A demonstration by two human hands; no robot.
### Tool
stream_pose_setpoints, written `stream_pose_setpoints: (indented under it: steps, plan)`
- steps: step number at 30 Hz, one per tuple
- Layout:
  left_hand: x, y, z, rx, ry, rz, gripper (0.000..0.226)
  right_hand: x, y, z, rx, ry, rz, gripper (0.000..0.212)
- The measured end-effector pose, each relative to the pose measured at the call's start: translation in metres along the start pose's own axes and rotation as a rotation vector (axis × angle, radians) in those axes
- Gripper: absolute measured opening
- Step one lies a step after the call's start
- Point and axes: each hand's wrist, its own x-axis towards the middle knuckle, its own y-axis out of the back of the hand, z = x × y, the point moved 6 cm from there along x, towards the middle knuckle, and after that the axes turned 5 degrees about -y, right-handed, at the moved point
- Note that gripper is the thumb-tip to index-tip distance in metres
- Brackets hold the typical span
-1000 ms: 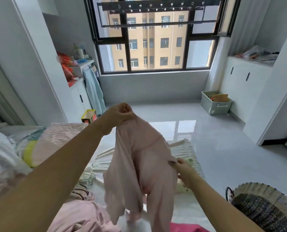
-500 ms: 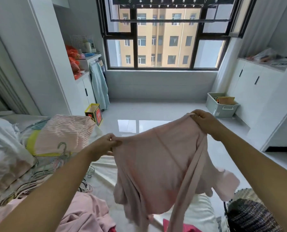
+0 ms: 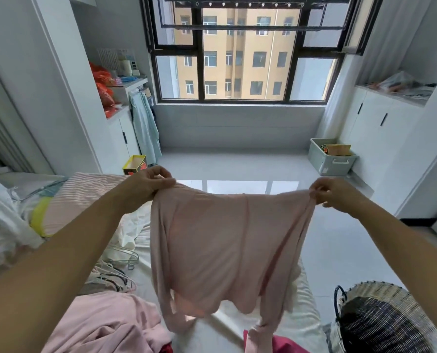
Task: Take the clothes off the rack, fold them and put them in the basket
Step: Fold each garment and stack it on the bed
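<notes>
A pale pink long-sleeved top [image 3: 227, 248] hangs spread out in front of me above the bed. My left hand [image 3: 151, 186] pinches its upper left corner and my right hand [image 3: 336, 192] pinches its upper right corner, so the top edge is stretched between them. Its sleeves dangle down at both sides. The woven basket [image 3: 380, 324] stands on the floor at the lower right, dark inside. The drying rack [image 3: 248, 2] runs across the top of the window with no clothes on it.
The bed [image 3: 301, 324] below holds another pink garment [image 3: 105, 324], a striped pink piece [image 3: 84, 194], wire hangers [image 3: 124, 256] and a magenta item [image 3: 286, 346]. A green storage bin [image 3: 332, 159] and white cabinets [image 3: 380, 128] line the right wall. A yellow box [image 3: 134, 164] sits on the floor.
My right hand moved from the garment's lower side up and out to the right, and my left hand came back up. The top went from hanging bunched to being spread wide and level.
</notes>
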Motion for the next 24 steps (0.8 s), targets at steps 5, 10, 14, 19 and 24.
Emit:
stream_pose_setpoints:
  steps: [5,10,14,19,24]
  plan:
    - [-0.008,0.011,-0.015,0.234,0.116,-0.173,0.007,-0.006,-0.016,-0.014,0.48,-0.071,0.001,0.013]
    - [-0.009,0.022,-0.051,0.853,0.109,-0.056,0.014,-0.013,-0.031,-0.017,0.193,0.017,-0.228,0.013]
    - [-0.006,0.025,-0.052,0.163,-0.016,0.221,0.021,-0.013,-0.036,0.007,0.405,-0.19,-0.461,0.019]
    - [-0.005,0.002,-0.061,-0.052,0.059,0.263,0.019,-0.023,-0.052,0.048,0.0,-0.319,-0.661,0.024]
    - [0.003,0.011,-0.076,0.72,-0.046,0.328,0.022,-0.01,-0.051,0.052,0.443,-0.295,-0.551,0.049]
